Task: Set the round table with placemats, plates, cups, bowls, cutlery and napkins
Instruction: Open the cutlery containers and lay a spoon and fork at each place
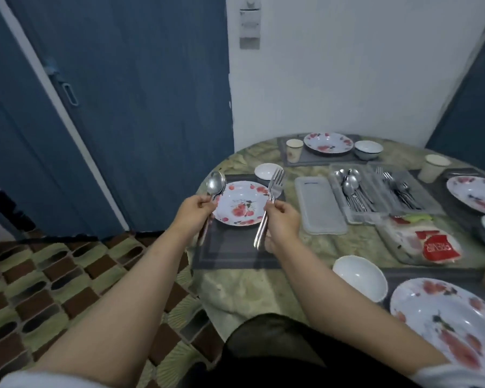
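Dim bluish indoor light, soft shadows, slight overall blur, wide-angle bending at edges

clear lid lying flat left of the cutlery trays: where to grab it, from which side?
Take the clear lid by its near short edge, coming from the table's near side. It lies flat with only a low rim, so a pinch over that rim probably suits best. The spoon tray crowds its right long side; the left side borders a placemat.

Two bare forearms extended forward, roughly parallel, hands level with each other and apart. Left hand (195, 210): fingers curled round spoon (215, 184) handles, bowls upward. Right hand (282, 221): fingers curled round fork (275, 182) handles, tines upward, handle ends projecting below the palm.
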